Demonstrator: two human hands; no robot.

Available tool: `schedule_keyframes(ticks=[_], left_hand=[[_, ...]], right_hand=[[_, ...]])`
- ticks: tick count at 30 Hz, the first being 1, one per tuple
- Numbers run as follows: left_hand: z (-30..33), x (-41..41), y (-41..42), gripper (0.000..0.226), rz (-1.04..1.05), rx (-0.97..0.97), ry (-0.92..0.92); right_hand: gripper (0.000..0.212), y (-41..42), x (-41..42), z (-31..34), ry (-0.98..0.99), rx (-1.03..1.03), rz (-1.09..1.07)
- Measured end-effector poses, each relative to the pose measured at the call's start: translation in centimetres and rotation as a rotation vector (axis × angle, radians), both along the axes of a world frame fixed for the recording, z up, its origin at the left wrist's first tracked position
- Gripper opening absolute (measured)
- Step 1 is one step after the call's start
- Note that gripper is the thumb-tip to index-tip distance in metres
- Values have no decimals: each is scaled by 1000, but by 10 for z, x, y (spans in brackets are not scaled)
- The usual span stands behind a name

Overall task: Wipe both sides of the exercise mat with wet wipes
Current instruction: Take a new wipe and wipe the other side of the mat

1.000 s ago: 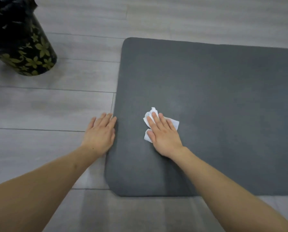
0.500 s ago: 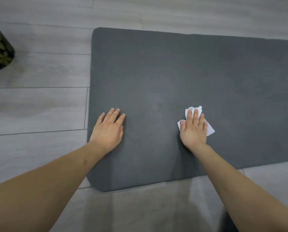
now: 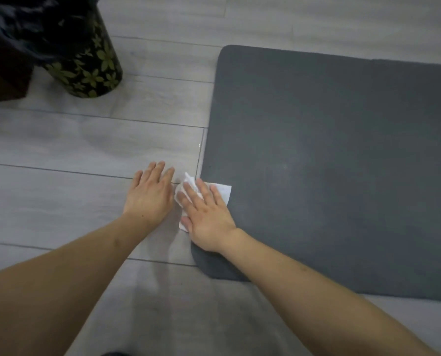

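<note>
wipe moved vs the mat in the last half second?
Yes. The wet wipe under the right hand slid left, from mid-mat to overhanging the exercise mat's left edge.

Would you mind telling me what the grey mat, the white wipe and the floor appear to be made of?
The mat looks like matte dark grey foam or rubber: thick rounded edge, no shine. The wipe seems a thin, soft nonwoven sheet, crumpled under the right hand. The floor looks like grey wood-grain planks, likely laminate or vinyl, with visible seams.
</note>
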State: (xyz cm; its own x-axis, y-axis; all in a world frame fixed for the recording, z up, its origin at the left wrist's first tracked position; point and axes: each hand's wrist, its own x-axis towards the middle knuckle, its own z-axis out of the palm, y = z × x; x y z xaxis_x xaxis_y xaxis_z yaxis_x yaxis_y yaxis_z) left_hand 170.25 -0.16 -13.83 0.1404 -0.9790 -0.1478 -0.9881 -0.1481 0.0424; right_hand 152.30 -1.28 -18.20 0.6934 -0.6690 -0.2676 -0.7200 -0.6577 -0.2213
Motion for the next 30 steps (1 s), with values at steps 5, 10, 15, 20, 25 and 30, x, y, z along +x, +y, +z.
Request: schedule_keyframes(ticks=[5,10,15,20,25,30], left_hand=[[6,-21,-11,55,-57,4,-8],[1,-78,-45,51,-181,-36,64],[-6,-135,-72,50,-294,-40,116],[-13,-144,-73,50,-315,-36,130],[-18,-103,-57,50,-248,-25,123],[-14,-58,-30,50,-153,-5,99]], right_hand=[[62,-1,-59,-1,-57,-33,82],[62,-25,-203,-3,-4,-69,-294],[61,-13,-340,4,50,-44,-824],[64,3,-308,-3,78,-59,-974],[66,3,-249,-2,88,-56,-816],[71,-4,-139,3,23,-8,-478]])
